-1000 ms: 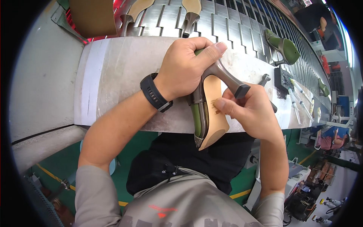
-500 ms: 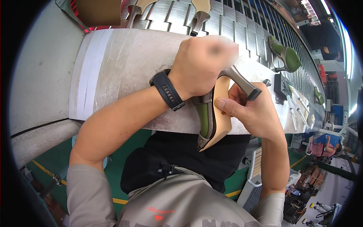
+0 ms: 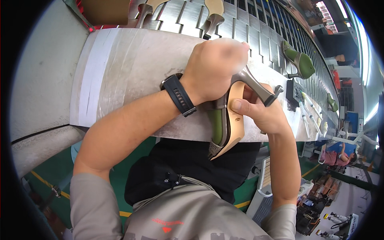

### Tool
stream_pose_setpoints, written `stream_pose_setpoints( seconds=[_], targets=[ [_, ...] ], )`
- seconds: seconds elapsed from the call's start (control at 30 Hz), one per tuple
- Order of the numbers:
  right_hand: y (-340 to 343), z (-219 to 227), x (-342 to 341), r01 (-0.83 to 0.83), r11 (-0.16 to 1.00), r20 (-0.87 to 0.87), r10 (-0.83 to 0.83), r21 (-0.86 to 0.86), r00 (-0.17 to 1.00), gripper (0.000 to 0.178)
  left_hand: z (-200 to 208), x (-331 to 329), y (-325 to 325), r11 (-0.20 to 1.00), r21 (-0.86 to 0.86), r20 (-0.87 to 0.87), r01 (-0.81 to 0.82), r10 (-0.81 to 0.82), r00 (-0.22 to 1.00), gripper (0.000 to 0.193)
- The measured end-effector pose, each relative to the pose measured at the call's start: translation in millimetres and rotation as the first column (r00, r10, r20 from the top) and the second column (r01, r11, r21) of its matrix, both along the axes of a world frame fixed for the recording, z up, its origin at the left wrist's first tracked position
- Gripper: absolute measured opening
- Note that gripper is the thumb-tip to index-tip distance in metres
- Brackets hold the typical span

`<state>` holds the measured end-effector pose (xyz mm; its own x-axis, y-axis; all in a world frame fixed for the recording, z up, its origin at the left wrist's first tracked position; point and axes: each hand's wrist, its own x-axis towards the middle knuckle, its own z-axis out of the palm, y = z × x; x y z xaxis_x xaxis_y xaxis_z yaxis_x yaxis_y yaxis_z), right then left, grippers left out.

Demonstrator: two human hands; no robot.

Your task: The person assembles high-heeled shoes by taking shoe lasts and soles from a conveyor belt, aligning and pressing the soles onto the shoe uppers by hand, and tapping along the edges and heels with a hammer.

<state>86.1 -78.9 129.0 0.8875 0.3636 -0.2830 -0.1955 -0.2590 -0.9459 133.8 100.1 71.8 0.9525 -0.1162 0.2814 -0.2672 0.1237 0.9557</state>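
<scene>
Left hand [image 3: 214,70], watch on wrist, fingers curled into a fist over the heel end of the green high-heeled shoe [image 3: 224,128]; what they pinch is blurred, cannot tell. Shoe sits sole-up at the near edge of the grey worktable [image 3: 132,68], long axis toe toward the body, heel [image 3: 256,86] pointing up-right. Right hand [image 3: 264,114] cups the shoe from the right, thumb pressed on the tan sole, fingers wrapped behind.
</scene>
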Motion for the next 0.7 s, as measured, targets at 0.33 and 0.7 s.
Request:
stream_pose_setpoints(
  seconds=[0.33,0.7],
  targets=[
    [-8.9,-8.7,9.5,-0.063,0.998,-0.019,0.062,-0.028,0.998,0.038,-0.2,0.3,-0.8,1.000,-0.019,-0.024,0.012,-0.012,1.000,0.057],
    [6.2,3.4,3.3,0.014,0.979,0.046,-0.005,-0.202,0.999,0.032,3.3,-0.8,-1.5,0.999,0.036,-0.073,0.035,-0.033,0.997,0.061]
  ],
)
